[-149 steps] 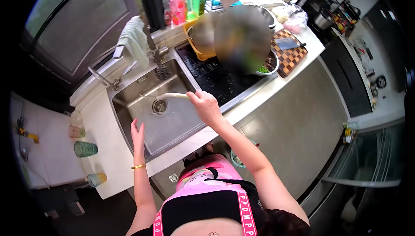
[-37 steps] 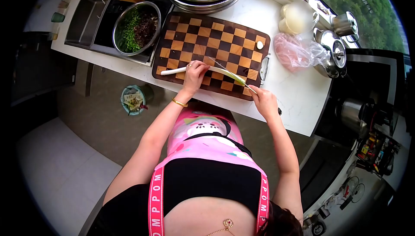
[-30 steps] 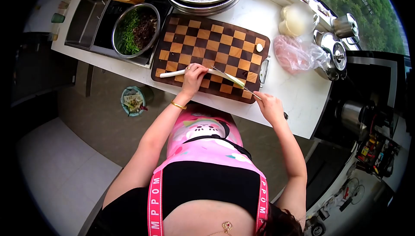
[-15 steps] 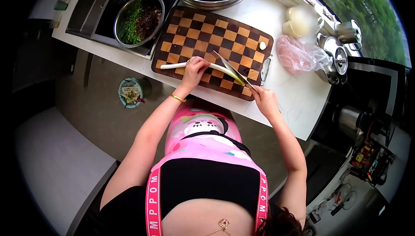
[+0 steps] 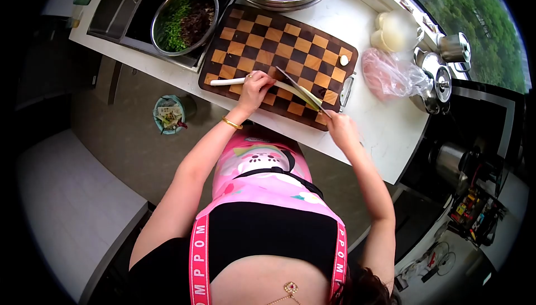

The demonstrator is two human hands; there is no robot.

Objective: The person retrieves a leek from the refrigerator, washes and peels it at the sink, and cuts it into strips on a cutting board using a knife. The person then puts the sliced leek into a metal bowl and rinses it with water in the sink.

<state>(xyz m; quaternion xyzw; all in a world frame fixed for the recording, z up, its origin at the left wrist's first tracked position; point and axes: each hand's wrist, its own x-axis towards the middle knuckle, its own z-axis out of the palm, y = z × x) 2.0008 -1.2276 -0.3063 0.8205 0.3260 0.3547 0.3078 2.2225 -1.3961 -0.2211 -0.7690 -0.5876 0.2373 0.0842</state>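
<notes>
I have the left hand (image 5: 255, 88) pinched on the stalk (image 5: 226, 82) near its middle, fingertips together, and the right hand (image 5: 342, 130) closed round the handle of the knife (image 5: 296, 85). The stalk lies along the near side of the board (image 5: 254, 102), white end towards 8 o'clock, green end towards 4, where the blade slants across it with its tip pointing to 11. I can't tell from here whether the edge is touching.

For a clean cut, I'd want the left grip firm but not squeezing, since a round stalk rolls easily and its layers may slide apart. Fingertips curled back and thumb tucked behind would be safer; I can't make out the thumb. The blade wants to stand upright and slide through with light pressure, as pushing straight down could crush the green part. The near edge of the board leaves little room, so setting the stalk further towards 12 would help. The white piece (image 5: 344, 60) at 3 o'clock sits clear of the blade.
</notes>
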